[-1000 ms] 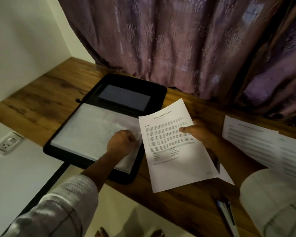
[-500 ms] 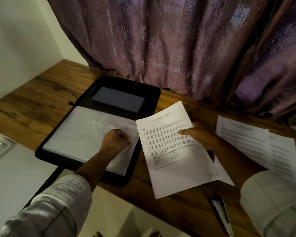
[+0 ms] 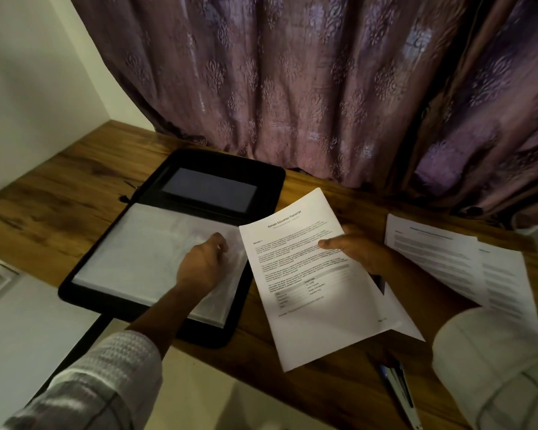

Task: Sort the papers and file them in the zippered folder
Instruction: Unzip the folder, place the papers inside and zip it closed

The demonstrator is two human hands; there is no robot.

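Fingers (image 3: 220, 243) of the left hand (image 3: 202, 262) stay curled, pinching the right edge of the sleeve (image 3: 143, 252) in the open folder (image 3: 261, 181). The right hand (image 3: 359, 249) still grips the sheet (image 3: 308, 290), thumb on top, just beside the folder above the surface (image 3: 59, 193). Since the earlier frame the sheet has come no nearer the sleeve, so filing probably waits on opening it. More papers (image 3: 441, 256) lie at right.

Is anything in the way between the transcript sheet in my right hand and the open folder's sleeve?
Nothing loose lies between them. The transcript sheet in the right hand overlaps the folder at its right edge. Only the left hand is there, gripping the clear sleeve at that edge.
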